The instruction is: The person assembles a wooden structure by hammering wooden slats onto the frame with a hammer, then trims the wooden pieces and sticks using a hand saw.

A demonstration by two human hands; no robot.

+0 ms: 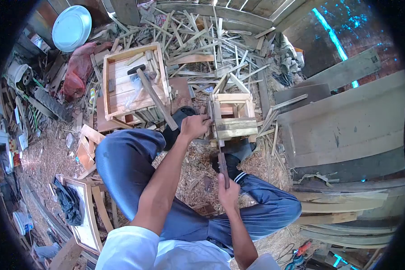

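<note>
A small open wooden frame [234,128] with slats across its near side stands between my feet. My right hand [228,192] is closed round the dark wooden handle of a long narrow tool [222,164], which points away from me to the frame's lower left corner. My left hand [195,127] is at the frame's left side, fingers bent and pressed together beside a thin dark strip along that side. I cannot tell what those fingers hold.
Left of the frame, a hammer [150,92] and a plastic bag lie on a wooden box [107,85]. Scrap sticks [198,40] are heaped behind. Boards [346,130] lean at right; a power tool [299,256] lies near right. Shavings cover the floor.
</note>
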